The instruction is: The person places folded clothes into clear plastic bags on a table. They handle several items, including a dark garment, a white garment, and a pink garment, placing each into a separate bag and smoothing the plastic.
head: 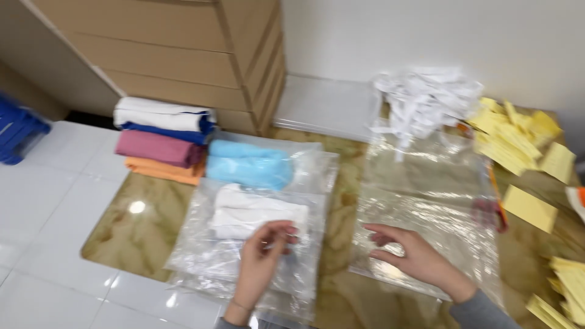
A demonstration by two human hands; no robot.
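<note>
My left hand [263,259] rests on a clear plastic bag [201,250] that holds a folded white cloth [253,213], with its fingers curled and pinching the film. Behind it lies another clear bag with a folded light blue cloth [247,163]. My right hand [414,256] hovers with fingers spread over the near edge of a stack of empty clear plastic bags [426,189]. Both hands are low in the view, over a brown marbled floor [140,231].
A stack of folded cloths [161,141] in white, blue, pink and orange lies at the left. Cardboard boxes [183,55] stand behind. White paper strips [426,94] and yellow paper slips [518,137] lie at the right. A blue stool [15,131] stands far left.
</note>
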